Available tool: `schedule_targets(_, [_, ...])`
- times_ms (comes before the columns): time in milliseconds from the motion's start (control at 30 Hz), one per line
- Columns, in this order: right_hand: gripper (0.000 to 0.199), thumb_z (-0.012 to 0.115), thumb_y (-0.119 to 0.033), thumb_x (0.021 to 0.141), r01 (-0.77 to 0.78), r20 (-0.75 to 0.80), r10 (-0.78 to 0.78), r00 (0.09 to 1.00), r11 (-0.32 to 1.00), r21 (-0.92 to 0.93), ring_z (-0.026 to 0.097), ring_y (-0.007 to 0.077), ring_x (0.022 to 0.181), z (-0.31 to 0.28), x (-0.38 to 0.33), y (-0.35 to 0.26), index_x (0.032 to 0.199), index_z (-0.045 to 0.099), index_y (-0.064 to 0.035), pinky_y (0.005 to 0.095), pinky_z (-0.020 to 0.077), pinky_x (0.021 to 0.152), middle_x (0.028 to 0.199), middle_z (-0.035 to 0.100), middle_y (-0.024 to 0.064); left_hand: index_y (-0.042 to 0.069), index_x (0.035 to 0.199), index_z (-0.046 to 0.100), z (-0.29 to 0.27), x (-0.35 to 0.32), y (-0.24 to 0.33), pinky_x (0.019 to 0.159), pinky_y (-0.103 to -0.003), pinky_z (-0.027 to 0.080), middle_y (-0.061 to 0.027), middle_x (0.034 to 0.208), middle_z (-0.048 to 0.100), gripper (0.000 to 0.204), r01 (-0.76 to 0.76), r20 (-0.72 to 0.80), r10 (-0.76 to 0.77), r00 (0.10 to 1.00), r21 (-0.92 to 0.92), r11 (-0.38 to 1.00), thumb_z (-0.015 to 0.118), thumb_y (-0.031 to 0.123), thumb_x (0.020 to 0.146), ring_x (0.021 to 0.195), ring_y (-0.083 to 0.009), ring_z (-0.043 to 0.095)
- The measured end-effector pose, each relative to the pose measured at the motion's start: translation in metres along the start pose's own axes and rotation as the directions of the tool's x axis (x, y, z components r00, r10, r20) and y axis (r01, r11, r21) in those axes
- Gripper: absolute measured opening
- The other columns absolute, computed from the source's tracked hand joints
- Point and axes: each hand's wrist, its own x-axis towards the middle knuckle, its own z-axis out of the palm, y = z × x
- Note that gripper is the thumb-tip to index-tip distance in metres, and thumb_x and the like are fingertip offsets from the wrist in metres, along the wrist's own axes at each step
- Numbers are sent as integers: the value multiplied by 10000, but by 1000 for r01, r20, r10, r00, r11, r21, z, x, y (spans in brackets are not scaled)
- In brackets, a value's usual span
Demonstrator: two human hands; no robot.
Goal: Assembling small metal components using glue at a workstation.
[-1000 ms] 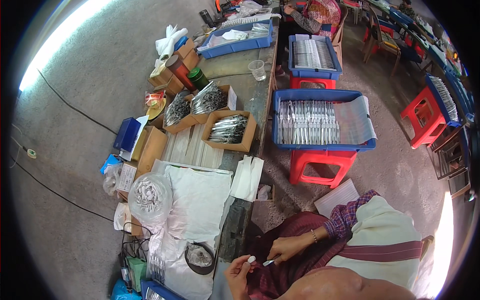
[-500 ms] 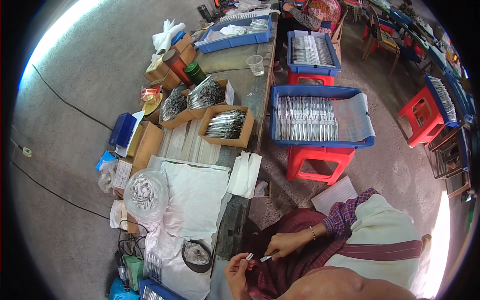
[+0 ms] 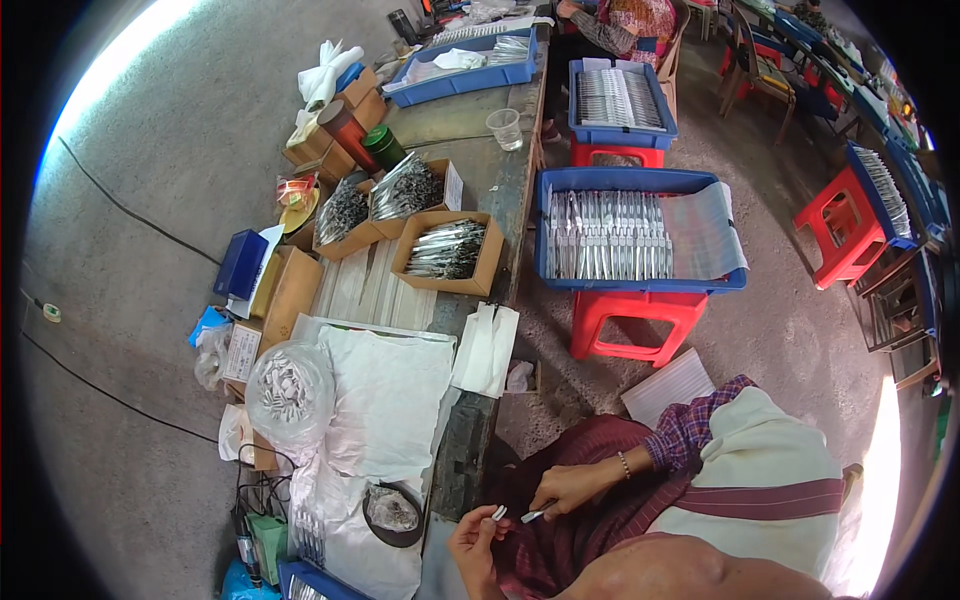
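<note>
Over my lap, my left hand [image 3: 474, 540] pinches a small white piece [image 3: 499, 513] between thumb and fingertips. Just to its right, my right hand [image 3: 566, 489] is closed round a short, slim tool with a pale, flat tip [image 3: 531, 516]. That tip points at the white piece, with a small gap between them; the tool's exact kind is too small to make out. To the left on the workbench sits a round black dish [image 3: 392, 514] with a crumpled, silvery-grey lump. A clear plastic bag [image 3: 289, 393] full of small white pieces lies beyond it.
White cloth [image 3: 390, 400] covers the near bench. Farther along stand cardboard boxes [image 3: 450, 252] of thin metal-and-black parts and a plastic cup [image 3: 506, 130]. Right of the bench, a blue tray [image 3: 640, 178] of silvery pieces rests on a red stool [image 3: 640, 326]. Another person [image 3: 610, 30] sits beyond.
The whole view has shifted very slightly. Both hands keep nearly the same pose and hold the same things.
</note>
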Motion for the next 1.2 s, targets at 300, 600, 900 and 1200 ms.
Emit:
schedule_targets(300, [184,624,-163,683,31,-19,-31,999,999,17,584,336,613,-2,0,2,750,591,5,425,422,564,617,573,173,-11,1055,593,-7,5,-6,591,-238,490,-113,798,665,202,-17,78,14,997,37,999,581,114,896,649,-129,609])
schedule_targets(600, [192,632,-161,669,68,-74,-68,995,998,-6,576,354,620,-1,-4,6,726,581,16,438,416,569,624,573,183,-14,1077,578,-15,14,-13,594,-243,492,-116,806,664,240,-12,186,4,983,43,999,588,145,898,661,-133,611])
schedule_targets(900, [200,634,-187,708,25,-63,-24,998,1000,15,590,360,681,-3,-8,3,789,600,-7,443,436,597,692,597,186,-13,1023,605,2,-10,-6,596,-221,471,-81,805,649,172,66,-7,-65,998,94,993,568,97,895,660,-118,595])
schedule_targets(1200, [244,664,-126,738,1,-144,-10,990,998,-65,594,312,693,-33,-10,-21,952,619,-16,386,462,615,750,584,145,18,1052,612,4,-9,-8,565,-158,434,-14,782,635,178,138,10,-138,990,-15,990,536,106,917,659,-41,562])
